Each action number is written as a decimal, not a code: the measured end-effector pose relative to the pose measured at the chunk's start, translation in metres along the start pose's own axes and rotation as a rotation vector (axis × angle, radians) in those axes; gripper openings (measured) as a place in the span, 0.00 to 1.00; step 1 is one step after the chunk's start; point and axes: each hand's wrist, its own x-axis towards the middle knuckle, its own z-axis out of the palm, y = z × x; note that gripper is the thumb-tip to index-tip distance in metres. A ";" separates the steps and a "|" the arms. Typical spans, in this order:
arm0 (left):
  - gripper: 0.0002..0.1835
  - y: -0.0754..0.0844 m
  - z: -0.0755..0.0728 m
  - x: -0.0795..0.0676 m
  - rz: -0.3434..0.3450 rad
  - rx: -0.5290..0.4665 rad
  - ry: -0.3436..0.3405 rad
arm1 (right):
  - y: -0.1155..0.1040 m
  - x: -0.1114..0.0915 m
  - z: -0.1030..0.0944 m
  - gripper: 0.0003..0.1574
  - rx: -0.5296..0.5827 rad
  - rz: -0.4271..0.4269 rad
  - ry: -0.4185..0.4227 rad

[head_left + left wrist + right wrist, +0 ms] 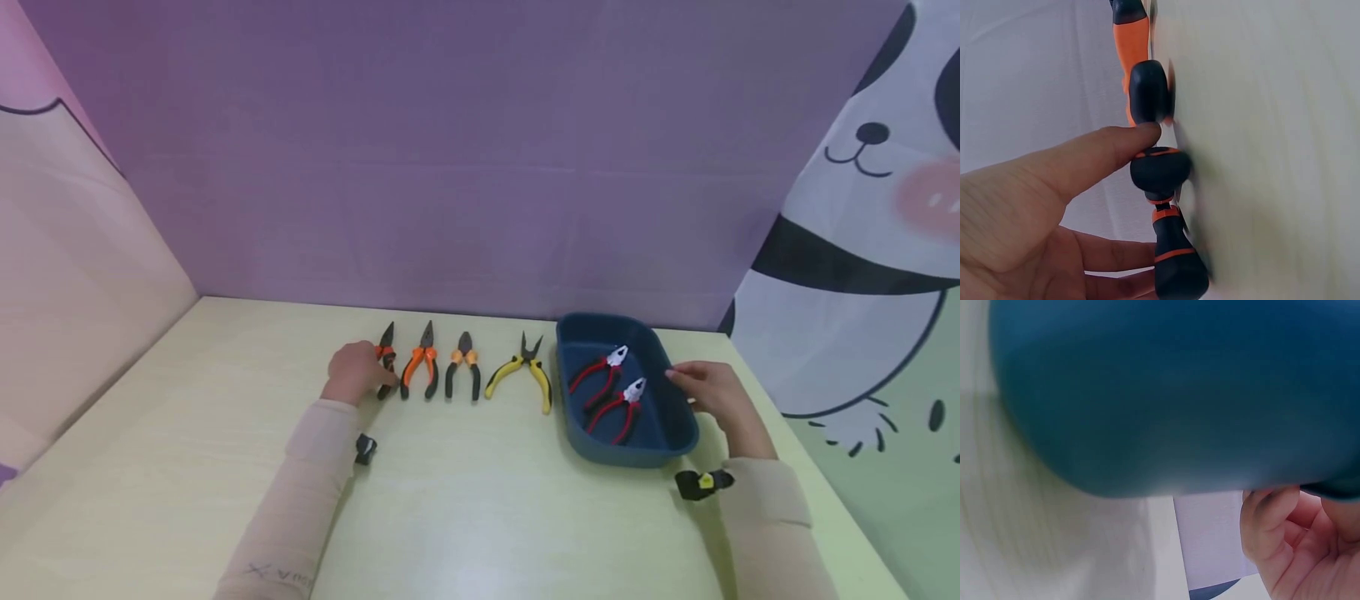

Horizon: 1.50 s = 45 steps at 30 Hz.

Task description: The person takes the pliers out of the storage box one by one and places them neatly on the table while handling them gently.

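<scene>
At the left end of a row of pliers, my left hand (356,371) grips needle-nose pliers (387,337) with black and orange-red handles. In the left wrist view, the thumb lies on one side of the black-and-orange handles (1161,170) and the fingers on the other. My right hand (716,390) pinches the right rim of a dark blue plastic basin (600,454). Two red-handled pliers (600,371) lie inside the basin. The basin's outer wall (1147,425) fills most of the right wrist view, with curled fingers (1272,515) at its rim.
Orange-handled pliers (419,367), pliers with black and light-orange handles (463,358) and spread yellow-handled pliers (517,371) lie between the left hand and the basin. A purple cloth backdrop (450,167) rises behind the pale wooden table (465,517).
</scene>
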 end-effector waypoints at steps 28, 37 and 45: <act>0.26 0.001 -0.016 -0.012 0.034 -0.061 0.045 | 0.000 0.000 -0.002 0.31 0.000 0.004 0.005; 0.20 0.013 -0.018 -0.020 0.081 -0.060 0.104 | 0.000 0.000 0.001 0.31 0.021 0.012 0.000; 0.23 0.036 -0.017 -0.027 0.135 -0.021 0.139 | -0.001 0.001 0.000 0.31 0.014 0.013 -0.002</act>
